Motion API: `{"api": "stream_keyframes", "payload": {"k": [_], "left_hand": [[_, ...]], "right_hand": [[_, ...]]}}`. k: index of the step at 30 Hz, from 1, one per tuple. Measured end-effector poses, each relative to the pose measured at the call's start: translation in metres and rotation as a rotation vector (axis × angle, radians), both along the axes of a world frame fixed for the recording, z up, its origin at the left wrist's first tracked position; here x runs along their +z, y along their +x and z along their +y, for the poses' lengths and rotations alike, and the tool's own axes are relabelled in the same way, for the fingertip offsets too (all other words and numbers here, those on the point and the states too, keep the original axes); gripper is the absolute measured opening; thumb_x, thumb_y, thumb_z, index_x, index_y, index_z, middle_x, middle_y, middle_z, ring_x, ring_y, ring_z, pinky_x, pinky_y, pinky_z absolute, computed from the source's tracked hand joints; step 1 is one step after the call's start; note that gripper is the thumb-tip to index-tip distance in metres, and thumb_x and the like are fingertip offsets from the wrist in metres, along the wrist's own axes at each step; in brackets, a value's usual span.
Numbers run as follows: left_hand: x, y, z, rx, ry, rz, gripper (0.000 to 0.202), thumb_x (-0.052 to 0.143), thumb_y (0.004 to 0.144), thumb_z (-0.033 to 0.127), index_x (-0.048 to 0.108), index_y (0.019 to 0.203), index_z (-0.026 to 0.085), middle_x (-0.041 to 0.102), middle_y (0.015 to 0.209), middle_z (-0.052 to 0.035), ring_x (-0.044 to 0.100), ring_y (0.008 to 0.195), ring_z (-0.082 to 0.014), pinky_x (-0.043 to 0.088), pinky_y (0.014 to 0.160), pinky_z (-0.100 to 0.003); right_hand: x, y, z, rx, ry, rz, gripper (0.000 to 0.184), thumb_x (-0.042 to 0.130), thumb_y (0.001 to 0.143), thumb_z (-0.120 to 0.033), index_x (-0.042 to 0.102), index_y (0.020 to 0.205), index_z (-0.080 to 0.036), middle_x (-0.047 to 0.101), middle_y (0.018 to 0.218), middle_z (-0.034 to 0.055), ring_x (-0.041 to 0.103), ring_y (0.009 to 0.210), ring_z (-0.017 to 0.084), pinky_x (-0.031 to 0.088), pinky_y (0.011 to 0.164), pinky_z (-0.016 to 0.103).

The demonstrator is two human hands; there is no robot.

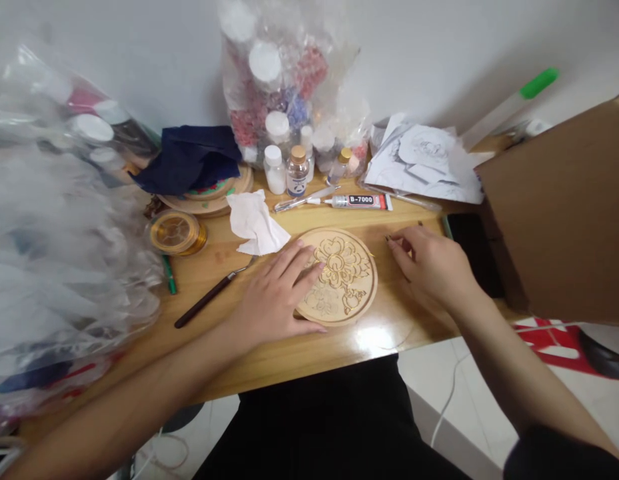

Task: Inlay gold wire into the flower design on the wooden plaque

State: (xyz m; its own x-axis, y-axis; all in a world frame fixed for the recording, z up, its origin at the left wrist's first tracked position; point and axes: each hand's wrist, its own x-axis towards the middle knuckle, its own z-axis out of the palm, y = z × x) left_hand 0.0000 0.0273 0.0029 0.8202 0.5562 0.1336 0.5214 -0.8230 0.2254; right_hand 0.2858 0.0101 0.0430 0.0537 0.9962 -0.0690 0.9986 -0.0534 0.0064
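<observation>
A round wooden plaque (pixel 367 300) lies on the table in front of me. It bears a flower pattern (pixel 339 263) raised in gold wire, and a lower-left part shows only drawn lines. My left hand (pixel 272 293) rests over the plaque's left side with its fingers spread. To the right of the plaque, my right hand (pixel 432 260) is closed in a pinch just above the tabletop. A small dark tip shows at its thumb and forefinger, too small to name. A thin gold bit of wire (pixel 372 254) sticks out at the plaque's right edge.
Behind the plaque lie a B-7000 glue tube (pixel 362 201), a crumpled tissue (pixel 257 223) and small bottles (pixel 297 172). A dark-handled tool (pixel 207 302) and a gold wire spool (pixel 175 233) are at left. A cardboard box (pixel 559 213) and a phone (pixel 472 250) stand at right.
</observation>
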Motion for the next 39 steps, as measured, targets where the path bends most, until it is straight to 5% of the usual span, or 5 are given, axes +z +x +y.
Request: {"api": "stream_keyframes", "payload": {"k": [9, 14, 18, 32, 39], "left_hand": [[0.000, 0.000, 0.001, -0.006, -0.016, -0.006, 0.099, 0.056, 0.076, 0.082, 0.048, 0.144, 0.011, 0.044, 0.151, -0.0220, 0.029, 0.147, -0.0398, 0.033, 0.116, -0.054], [0.000, 0.001, 0.001, -0.006, -0.022, 0.002, 0.097, 0.056, 0.077, 0.081, 0.050, 0.143, 0.011, 0.044, 0.151, -0.0218, 0.030, 0.147, -0.0398, 0.031, 0.117, -0.054], [0.003, 0.001, 0.001, -0.008, 0.002, 0.022, 0.095, 0.055, 0.078, 0.081, 0.050, 0.142, 0.011, 0.045, 0.151, -0.0216, 0.033, 0.146, -0.0389, 0.032, 0.117, -0.052], [0.001, 0.002, 0.001, -0.007, -0.013, -0.021, 0.090, 0.055, 0.083, 0.076, 0.049, 0.142, 0.009, 0.043, 0.151, -0.0230, 0.033, 0.146, -0.0391, 0.033, 0.117, -0.053], [0.004, 0.002, 0.004, -0.012, -0.018, -0.009, 0.087, 0.056, 0.084, 0.073, 0.049, 0.142, 0.009, 0.045, 0.150, -0.0224, 0.037, 0.143, -0.0398, 0.036, 0.115, -0.053]], "right_hand": [[-0.001, 0.021, 0.005, 0.069, -0.050, 0.167, 0.040, 0.053, 0.082, -0.022, 0.060, 0.121, -0.018, 0.067, 0.073, 0.0041, 0.056, 0.060, 0.018, 0.034, 0.055, 0.030], [0.027, 0.020, 0.004, -0.094, 0.392, 0.966, 0.014, 0.065, 0.082, -0.032, 0.071, 0.089, -0.022, 0.067, 0.079, 0.0059, 0.059, 0.064, 0.014, 0.043, 0.058, 0.032], [0.032, -0.012, 0.006, -0.007, 0.331, 1.537, 0.011, 0.075, 0.078, -0.032, 0.071, 0.088, -0.028, 0.057, 0.062, -0.0033, 0.051, 0.051, 0.009, 0.040, 0.047, 0.027], [-0.011, -0.043, 0.000, 0.018, -0.135, 1.340, 0.023, 0.075, 0.081, -0.020, 0.069, 0.103, -0.023, 0.076, 0.087, -0.0020, 0.073, 0.076, 0.011, 0.059, 0.067, 0.019], [-0.009, -0.045, -0.001, 0.188, 0.030, 1.007, 0.018, 0.076, 0.078, -0.017, 0.073, 0.095, -0.023, 0.078, 0.090, -0.0032, 0.073, 0.076, 0.009, 0.058, 0.069, 0.018]]}}
